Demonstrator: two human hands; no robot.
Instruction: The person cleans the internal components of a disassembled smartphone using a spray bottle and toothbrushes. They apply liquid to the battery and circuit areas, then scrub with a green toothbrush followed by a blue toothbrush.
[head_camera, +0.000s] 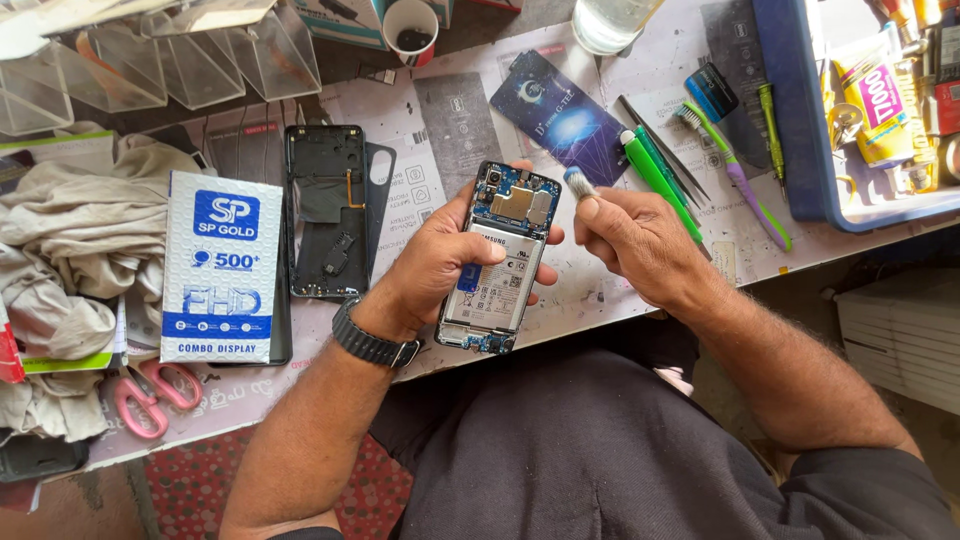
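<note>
Cluttered paper-covered worktop (560, 290) lies below: left hand (440, 262) clamps the opened back-less smartphone (503, 257) above it, right hand (640, 240) pinches a small brush (578, 183) at its top corner. Cleaning step, seemingly; light strokes suit.

Brush (577, 182) handle hidden inside the right hand (640, 245), glass (608, 22) top cut off, perhaps half-full.

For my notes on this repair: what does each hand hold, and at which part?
The left hand holds the opened phone by its long sides. The right hand grips a small brush by its handle; bristles are beside the phone's top.
</note>
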